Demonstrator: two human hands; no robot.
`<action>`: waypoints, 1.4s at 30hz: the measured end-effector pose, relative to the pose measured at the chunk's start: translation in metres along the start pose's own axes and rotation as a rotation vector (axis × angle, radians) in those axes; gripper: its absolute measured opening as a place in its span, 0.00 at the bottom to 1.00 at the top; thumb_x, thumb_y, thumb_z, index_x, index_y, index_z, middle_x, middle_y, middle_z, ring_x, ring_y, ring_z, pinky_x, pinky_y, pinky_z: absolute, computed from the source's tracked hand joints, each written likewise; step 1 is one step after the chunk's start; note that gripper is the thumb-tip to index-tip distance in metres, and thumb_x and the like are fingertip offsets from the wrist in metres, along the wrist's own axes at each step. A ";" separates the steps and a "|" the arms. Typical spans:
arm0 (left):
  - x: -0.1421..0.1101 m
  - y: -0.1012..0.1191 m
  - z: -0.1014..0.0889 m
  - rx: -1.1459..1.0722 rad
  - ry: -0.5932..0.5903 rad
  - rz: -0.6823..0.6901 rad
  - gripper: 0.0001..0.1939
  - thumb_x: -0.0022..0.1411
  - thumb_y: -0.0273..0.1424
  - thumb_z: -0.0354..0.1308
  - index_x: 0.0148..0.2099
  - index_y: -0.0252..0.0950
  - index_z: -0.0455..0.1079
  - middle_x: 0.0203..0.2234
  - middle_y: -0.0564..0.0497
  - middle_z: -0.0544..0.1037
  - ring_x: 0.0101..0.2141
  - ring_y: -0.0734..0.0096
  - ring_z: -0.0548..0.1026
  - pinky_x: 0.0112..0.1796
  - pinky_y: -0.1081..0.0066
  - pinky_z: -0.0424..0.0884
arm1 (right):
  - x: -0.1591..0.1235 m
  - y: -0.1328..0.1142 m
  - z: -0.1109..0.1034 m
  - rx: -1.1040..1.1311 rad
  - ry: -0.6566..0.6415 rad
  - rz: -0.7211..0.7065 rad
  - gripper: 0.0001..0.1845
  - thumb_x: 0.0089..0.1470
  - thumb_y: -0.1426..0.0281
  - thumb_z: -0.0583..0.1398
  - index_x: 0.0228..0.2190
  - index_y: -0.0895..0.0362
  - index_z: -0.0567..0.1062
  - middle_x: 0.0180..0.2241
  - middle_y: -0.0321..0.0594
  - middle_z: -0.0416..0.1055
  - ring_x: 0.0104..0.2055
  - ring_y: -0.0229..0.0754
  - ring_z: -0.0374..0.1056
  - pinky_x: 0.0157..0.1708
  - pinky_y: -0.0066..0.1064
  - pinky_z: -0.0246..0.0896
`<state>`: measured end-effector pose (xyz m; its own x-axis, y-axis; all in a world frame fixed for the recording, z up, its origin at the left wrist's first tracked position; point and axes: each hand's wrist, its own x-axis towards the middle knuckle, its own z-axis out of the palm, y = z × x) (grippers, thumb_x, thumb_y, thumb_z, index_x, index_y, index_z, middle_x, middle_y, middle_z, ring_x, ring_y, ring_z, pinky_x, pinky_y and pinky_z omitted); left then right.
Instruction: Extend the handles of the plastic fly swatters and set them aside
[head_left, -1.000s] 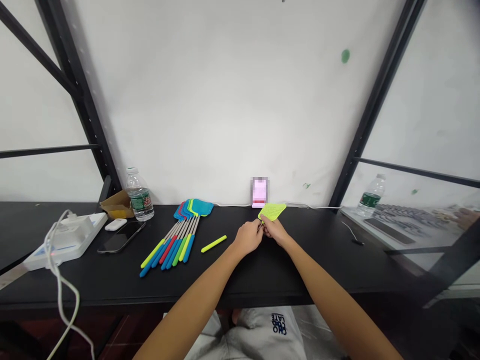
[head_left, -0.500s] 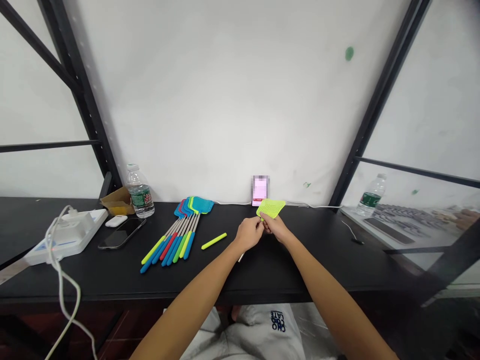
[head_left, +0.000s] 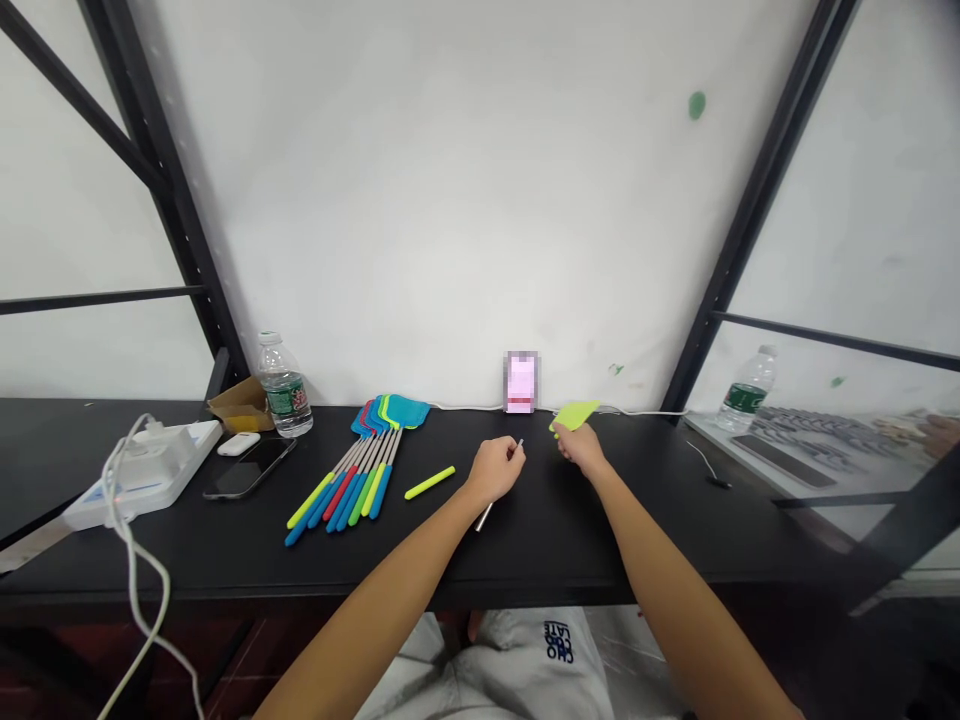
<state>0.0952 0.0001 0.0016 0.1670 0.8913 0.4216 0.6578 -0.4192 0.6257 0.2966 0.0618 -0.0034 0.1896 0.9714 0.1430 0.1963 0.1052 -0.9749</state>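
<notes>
My left hand point(head_left: 496, 468) is closed around a thin metal rod point(head_left: 484, 517), whose ends show above and below the fist. In my right hand point(head_left: 581, 448) is a yellow-green fly swatter head point(head_left: 577, 413), gripped near its narrow end and apart from the rod. A yellow-green handle sleeve point(head_left: 430, 483) lies loose on the black table, left of my left hand. Farther left, several fly swatters point(head_left: 367, 460) lie fanned side by side, with blue, red, green and yellow handles toward me and flat heads toward the wall.
A phone point(head_left: 521, 382) leans against the wall. On the left are a water bottle point(head_left: 284, 385), a cardboard box point(head_left: 244, 404), a white case point(head_left: 238, 444), a dark phone point(head_left: 251, 468) and a power strip point(head_left: 184, 462) with white cables. A laptop point(head_left: 787, 440) and another bottle point(head_left: 748, 392) are on the right.
My hands were together at the swatter head. My right hand has moved right with the head, leaving the metal rod in my left hand, which stays nearly in place.
</notes>
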 end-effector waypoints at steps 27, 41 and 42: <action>0.000 -0.003 0.001 0.487 -0.187 -0.143 0.11 0.61 0.34 0.49 0.37 0.38 0.73 0.37 0.45 0.79 0.39 0.60 0.77 0.37 0.67 0.70 | -0.008 -0.005 0.006 -0.734 -0.061 -0.057 0.17 0.54 0.60 0.57 0.21 0.58 0.74 0.21 0.43 0.73 0.22 0.39 0.68 0.24 0.26 0.55; 0.001 -0.003 0.001 0.489 -0.182 -0.150 0.13 0.62 0.34 0.48 0.39 0.37 0.73 0.38 0.43 0.79 0.39 0.60 0.77 0.38 0.67 0.70 | -0.001 0.005 -0.002 -0.638 -0.012 0.102 0.20 0.56 0.63 0.53 0.19 0.59 0.72 0.16 0.44 0.70 0.14 0.37 0.63 0.19 0.27 0.55; 0.001 -0.003 0.001 0.489 -0.181 -0.147 0.13 0.62 0.34 0.48 0.39 0.37 0.73 0.38 0.43 0.79 0.39 0.60 0.77 0.38 0.67 0.70 | 0.001 0.006 -0.003 -0.636 -0.015 0.103 0.20 0.56 0.62 0.53 0.19 0.59 0.72 0.16 0.44 0.70 0.14 0.36 0.63 0.18 0.27 0.55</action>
<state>0.0939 0.0029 -0.0005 0.1428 0.9680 0.2062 0.9417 -0.1970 0.2728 0.3006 0.0626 -0.0091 0.2254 0.9732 0.0468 0.7104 -0.1313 -0.6914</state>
